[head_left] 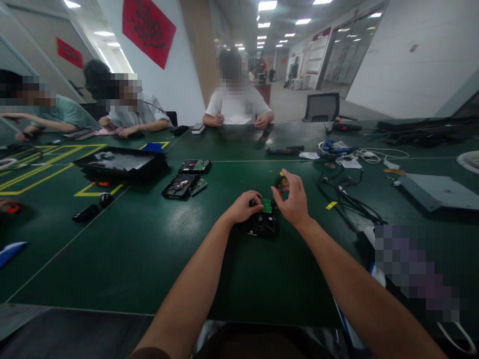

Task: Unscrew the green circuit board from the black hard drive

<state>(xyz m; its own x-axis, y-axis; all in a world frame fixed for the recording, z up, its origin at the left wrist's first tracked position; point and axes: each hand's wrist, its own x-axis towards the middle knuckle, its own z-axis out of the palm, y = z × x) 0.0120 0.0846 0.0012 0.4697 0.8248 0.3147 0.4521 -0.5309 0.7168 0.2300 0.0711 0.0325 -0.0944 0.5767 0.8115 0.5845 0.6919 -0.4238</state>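
Note:
A black hard drive [259, 225] lies on the green table in front of me, with a green circuit board [267, 205] on its far part. My left hand [245, 206] is closed over the drive's far left side, its thumb and fingers at the board's edge. Just to the right and above the table is my right hand [294, 199], fingers curled round a small yellow-and-black screwdriver [280, 179]. Its tip is hidden from me. Several tiny screws [256, 185] lie beyond the drive.
Left of centre are two more drives [181, 186] and a loose circuit board [199, 186]. A black tray [121, 167] stands farther left. Black cables [346, 199] and a grey metal box [441, 192] lie right. A person [239, 107] sits opposite; others sit left.

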